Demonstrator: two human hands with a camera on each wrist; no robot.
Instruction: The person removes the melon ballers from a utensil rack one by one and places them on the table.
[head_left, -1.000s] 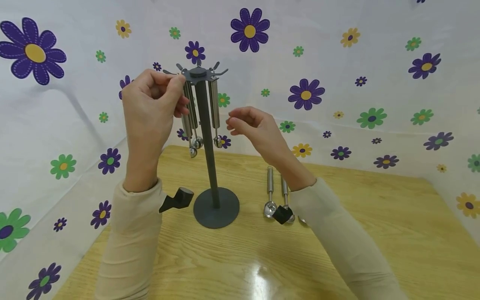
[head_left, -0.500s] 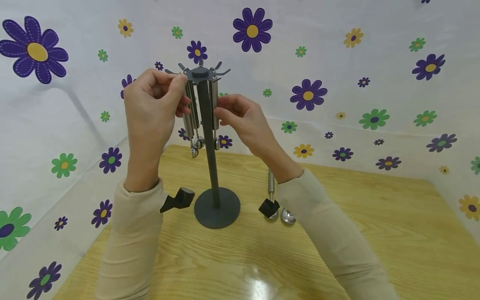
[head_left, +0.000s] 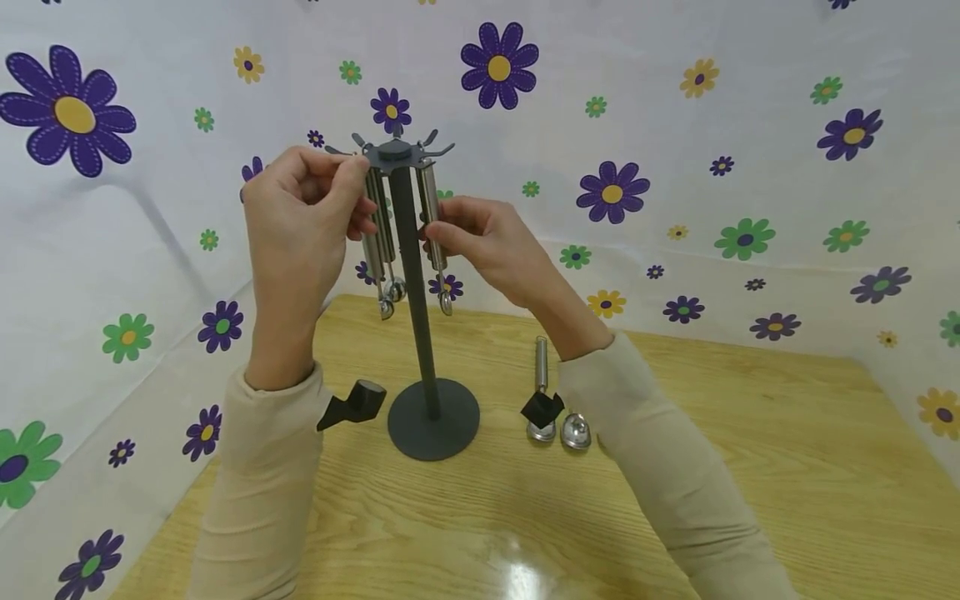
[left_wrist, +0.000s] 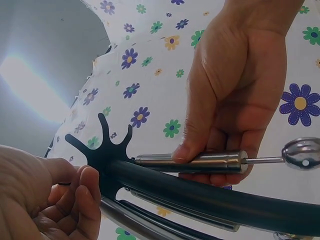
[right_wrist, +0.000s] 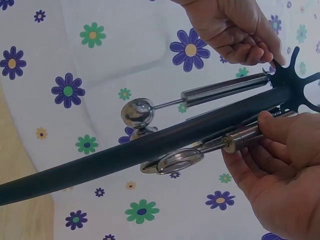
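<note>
A dark rack stand (head_left: 417, 325) rises from a round base, with a ring of hooks at its top. At one hook on the left side, my left hand (head_left: 296, 212) pinches the rack between thumb and fingers. My right hand (head_left: 498, 250) holds the cylindrical handle of a steel scoop (left_wrist: 225, 162) hanging on the right side, thumb on one side and fingers on the other. That scoop's bowl (head_left: 446, 302) points down, tilted slightly away from the post. Several more scoops hang near my left hand, including one with a round bowl (right_wrist: 137, 114).
On the wooden table (head_left: 465, 533), right of the base, lie a scoop with its handle (head_left: 542, 362) pointing away and another with its bowl (head_left: 576, 432) showing. My right sleeve covers part of that area. A flower-printed cloth (head_left: 675, 217) hangs behind.
My right hand has moved left from beside the stand and taken hold of the hanging scoop's handle. The scoop's lower end has swung slightly right. My left hand stays at the hook.
</note>
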